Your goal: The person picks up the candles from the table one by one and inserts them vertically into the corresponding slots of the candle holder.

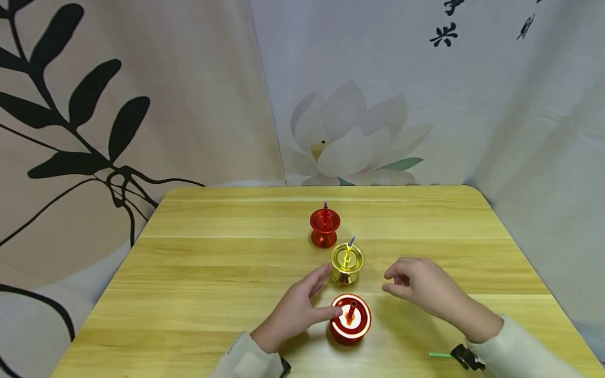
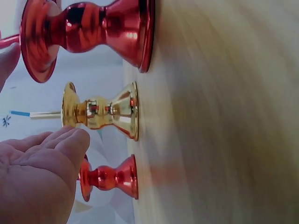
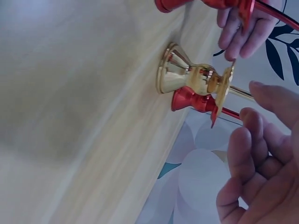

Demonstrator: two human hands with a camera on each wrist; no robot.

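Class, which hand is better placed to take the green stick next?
Probably the right hand: it's empty and nearer the green stick; the left hand is at the front red candle holder.

Red, gold and more red around the left hand (image 1: 304,302), on a streaky yellow tabletop (image 1: 198,294)
Glossy red candle holder (image 1: 350,338) right by that hand, shiny gold candle holder (image 1: 346,277) just past it with a blue-tipped stick (image 1: 351,242), second red candle holder (image 1: 324,239) beyond with a purple-tipped stick (image 1: 325,206). Light green stick (image 1: 439,355) below the right hand (image 1: 420,283). Black leaves (image 1: 92,94) on beige cloth (image 1: 198,94) way left of both.
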